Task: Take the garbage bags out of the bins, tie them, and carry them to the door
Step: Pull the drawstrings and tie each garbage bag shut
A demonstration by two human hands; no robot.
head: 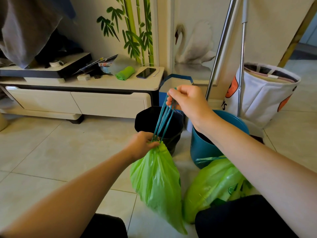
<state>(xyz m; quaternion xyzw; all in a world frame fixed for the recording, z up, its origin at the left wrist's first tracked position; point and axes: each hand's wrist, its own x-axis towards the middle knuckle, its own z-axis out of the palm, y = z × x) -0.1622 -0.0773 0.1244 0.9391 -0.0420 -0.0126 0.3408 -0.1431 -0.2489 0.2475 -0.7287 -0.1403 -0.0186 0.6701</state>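
A light green garbage bag (156, 182) hangs in the air in front of me. My left hand (141, 145) pinches its gathered neck. My right hand (187, 98) is higher up, shut on the teal drawstrings (163, 121), which run taut down to the neck. Behind the bag stands a black bin (175, 134) with no liner visible. To its right is a teal bin (204, 148), partly hidden by my right forearm. A second green garbage bag (214, 184) lies on the floor by my right knee, its teal string loose on top.
A low white TV cabinet (109, 102) at left carries a roll of green bags (124, 73), a phone (145, 72) and clutter. Mop poles (223, 48) lean on the wall. A white fabric basket (264, 98) stands at right, with a doorway beyond.
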